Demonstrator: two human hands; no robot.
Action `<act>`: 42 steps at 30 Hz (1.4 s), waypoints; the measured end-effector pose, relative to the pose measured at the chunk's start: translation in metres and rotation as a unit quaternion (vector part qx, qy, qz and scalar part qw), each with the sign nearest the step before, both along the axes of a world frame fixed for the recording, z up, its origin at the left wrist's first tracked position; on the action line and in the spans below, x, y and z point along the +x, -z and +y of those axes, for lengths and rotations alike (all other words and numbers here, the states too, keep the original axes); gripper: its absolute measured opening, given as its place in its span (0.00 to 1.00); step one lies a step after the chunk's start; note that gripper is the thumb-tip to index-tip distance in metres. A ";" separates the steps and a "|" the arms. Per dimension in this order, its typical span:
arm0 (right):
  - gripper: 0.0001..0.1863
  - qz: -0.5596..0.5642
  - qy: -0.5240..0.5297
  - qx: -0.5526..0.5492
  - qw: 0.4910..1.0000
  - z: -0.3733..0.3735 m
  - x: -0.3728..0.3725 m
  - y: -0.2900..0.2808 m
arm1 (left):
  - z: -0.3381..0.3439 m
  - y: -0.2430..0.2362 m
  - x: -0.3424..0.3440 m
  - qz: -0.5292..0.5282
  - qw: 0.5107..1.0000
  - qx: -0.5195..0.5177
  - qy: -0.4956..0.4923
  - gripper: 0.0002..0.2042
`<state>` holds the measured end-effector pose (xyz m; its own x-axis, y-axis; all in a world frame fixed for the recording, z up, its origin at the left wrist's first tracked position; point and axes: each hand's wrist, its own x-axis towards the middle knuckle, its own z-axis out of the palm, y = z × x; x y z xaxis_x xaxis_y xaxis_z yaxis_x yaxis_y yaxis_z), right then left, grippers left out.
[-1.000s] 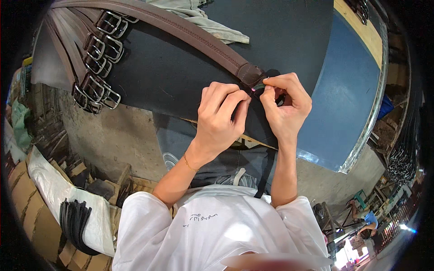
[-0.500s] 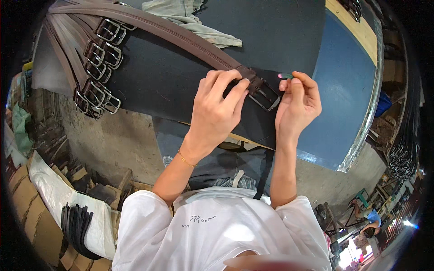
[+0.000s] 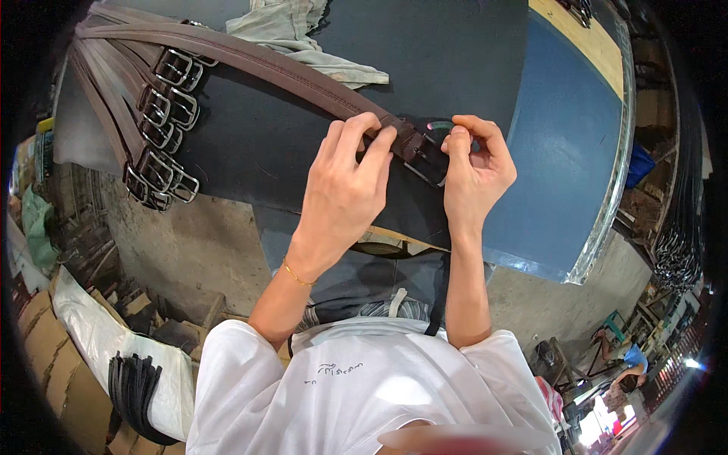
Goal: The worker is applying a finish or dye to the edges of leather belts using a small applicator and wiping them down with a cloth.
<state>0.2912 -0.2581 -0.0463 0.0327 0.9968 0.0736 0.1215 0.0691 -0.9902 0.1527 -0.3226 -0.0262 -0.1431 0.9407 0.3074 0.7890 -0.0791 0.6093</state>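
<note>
right of upper centre, nearer the buckle, my right hand pinches a green strip above it, while my left hand, bent, grip unclear, meets the brown belt sloping from upper left.

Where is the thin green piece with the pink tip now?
In the head view, the green piece sits right of centre, pinched by the right hand, near the belt buckle.

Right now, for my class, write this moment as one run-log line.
left hand: at brown belt, grip unclear | right hand: pinching slim green item near buckle | nearby: buckled belts, grey cloth
</note>
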 end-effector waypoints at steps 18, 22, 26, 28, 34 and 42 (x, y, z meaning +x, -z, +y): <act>0.04 -0.087 -0.032 0.073 0.993 0.003 -0.002 0.004 | 0.013 0.007 -0.010 -0.044 0.998 0.031 0.037 0.05; 0.04 -0.098 -0.034 0.076 0.992 0.003 -0.002 0.004 | 0.014 0.007 -0.009 -0.046 0.998 0.031 0.037 0.05; 0.05 -0.109 -0.037 0.083 0.990 0.003 -0.003 0.003 | 0.013 0.006 -0.010 -0.046 0.998 0.033 0.035 0.04; 0.05 -0.115 -0.039 0.084 0.989 0.003 -0.002 0.002 | 0.012 0.008 -0.010 -0.049 0.998 0.035 0.035 0.04; 0.08 -0.053 -0.061 0.083 0.993 0.002 -0.003 0.000 | -0.010 0.016 0.003 -0.087 0.994 0.057 -0.020 0.09; 0.10 -0.136 -0.162 0.152 0.966 0.004 -0.007 -0.005 | -0.020 0.024 0.007 -0.061 0.993 0.091 -0.046 0.10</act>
<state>0.2838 -0.2545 -0.0416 -0.3381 0.8827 0.3265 0.2977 0.4294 -0.8526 0.1596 -0.3424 -0.0500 -0.2727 0.8523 0.4464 0.7186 -0.1281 0.6836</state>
